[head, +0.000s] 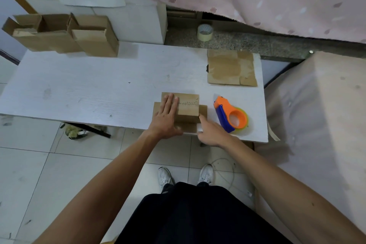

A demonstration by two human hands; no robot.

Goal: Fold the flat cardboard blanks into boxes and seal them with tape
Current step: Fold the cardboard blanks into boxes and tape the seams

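Soft, even indoor light fills the frame with only faint shadows under the white table, detail is slightly smeared throughout, and wide-angle distortion bends straight lines toward the edges.

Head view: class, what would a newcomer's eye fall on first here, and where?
The orange and blue dispenser lies at the front right of the table. Just left of it, the left hand presses flat on a half-folded box, while the right hand touches its right side with a forefinger. At the far left corner stand open boxes.
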